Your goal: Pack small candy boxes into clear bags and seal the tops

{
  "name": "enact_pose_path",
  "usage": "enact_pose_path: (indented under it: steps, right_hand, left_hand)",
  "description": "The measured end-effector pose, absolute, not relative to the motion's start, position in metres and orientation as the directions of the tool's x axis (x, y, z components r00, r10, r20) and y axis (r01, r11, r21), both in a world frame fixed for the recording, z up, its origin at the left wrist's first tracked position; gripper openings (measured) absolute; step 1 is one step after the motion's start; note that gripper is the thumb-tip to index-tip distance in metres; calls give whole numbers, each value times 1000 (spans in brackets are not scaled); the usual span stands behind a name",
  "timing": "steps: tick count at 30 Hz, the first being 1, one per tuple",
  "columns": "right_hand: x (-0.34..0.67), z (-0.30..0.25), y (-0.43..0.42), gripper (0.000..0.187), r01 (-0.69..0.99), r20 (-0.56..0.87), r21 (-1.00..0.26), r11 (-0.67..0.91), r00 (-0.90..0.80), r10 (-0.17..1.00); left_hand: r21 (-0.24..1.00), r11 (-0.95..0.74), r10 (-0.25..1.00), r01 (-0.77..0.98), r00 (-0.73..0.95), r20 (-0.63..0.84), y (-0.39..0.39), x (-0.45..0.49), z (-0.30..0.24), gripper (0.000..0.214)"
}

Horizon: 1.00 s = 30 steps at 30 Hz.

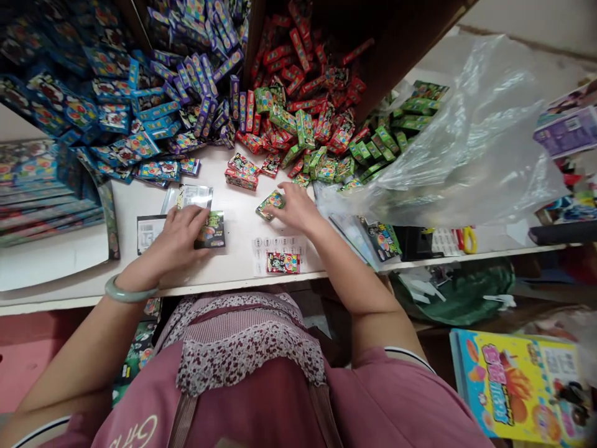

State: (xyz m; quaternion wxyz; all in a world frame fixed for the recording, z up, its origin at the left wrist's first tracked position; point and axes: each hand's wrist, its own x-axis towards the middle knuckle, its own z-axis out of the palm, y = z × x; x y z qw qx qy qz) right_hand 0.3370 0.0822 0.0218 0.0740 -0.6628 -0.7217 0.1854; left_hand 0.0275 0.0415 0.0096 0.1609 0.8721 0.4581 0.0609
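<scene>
My left hand [180, 233] lies on the white table [233, 261] with its fingers curled over a dark printed packet [212, 230]. A clear foil packet [189, 197] sits just beyond it, and a black-and-white card [148, 231] lies to its left. My right hand [293, 208] reaches forward and pinches a small green box [270, 204]. A red box [283, 262] rests on a printed paper slip near the table's front edge.
Heaps of small boxes fill the back: blue [116, 106], purple [205, 68], red [303, 74] and green [377, 146]. A large clear plastic bag [471, 143] lies at right. Stacked flat cartons [41, 186] stand at left. A yellow carton [517, 379] sits low right.
</scene>
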Motion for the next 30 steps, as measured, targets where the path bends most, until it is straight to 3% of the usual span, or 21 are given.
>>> enact_pose_path:
  steps: [3, 5, 9, 12, 19, 24, 28, 30]
  right_hand:
    - [328, 16, 69, 68, 953, -190, -299, 38, -98, 977]
    - [327, 18, 67, 64, 937, -134, -338, 92, -145, 980]
    - [324, 39, 67, 74, 784, 160, -457, 421, -394, 905]
    - [310, 59, 61, 77, 699, 229, -433, 569, -525, 820]
    - [282, 75, 49, 75, 635, 52, -332, 698, -726, 685]
    - [279, 68, 53, 75, 521, 54, -390, 760, -810, 583]
    - [269, 56, 45, 90, 492, 158, -498, 714, -759, 632]
    - [261, 51, 33, 77, 548, 182, -529, 648, -672, 718]
  left_hand:
    - [352, -475, 867, 807, 498, 30, 43, 28, 16, 89]
    - [385, -459, 877, 801, 478, 53, 44, 28, 21, 89]
    - [471, -472, 874, 745, 467, 136, 45, 23, 29, 88]
    - [502, -497, 861, 708, 474, 182, 44, 18, 31, 92]
    - [463, -548, 833, 697, 509, 218, 34, 15, 30, 93]
    - [494, -589, 800, 640, 550, 241, 24, 16, 21, 92]
    - [514, -571, 816, 640, 514, 266, 18, 16, 16, 91]
    - [511, -555, 830, 656, 479, 285, 16, 14, 16, 89]
